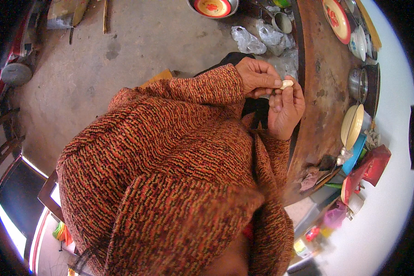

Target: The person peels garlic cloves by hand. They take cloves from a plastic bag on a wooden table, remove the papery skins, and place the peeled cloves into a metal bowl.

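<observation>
A small pale piece, which looks like a garlic clove (287, 84), is pinched between the fingertips of both hands. My left hand (258, 76) comes in from the left and grips its near end with the thumb on top. My right hand (285, 108) has its thumb and forefinger on the other end, palm turned up and the other fingers curled. Both hands are held in the air beside the edge of a worn brown wooden counter (319, 93). Knitted orange and black sleeves cover my arms. The undersides of the clove are hidden by fingers.
Clear plastic bags (248, 40) and a metal ladle or cup (281, 22) lie beyond my hands. An enamel basin (212, 7) stands on the concrete floor (141, 45). Against the wall are a red-rimmed plate (336, 20), a metal pot (358, 85), a cream bowl (352, 127) and whitish bulbs (343, 157).
</observation>
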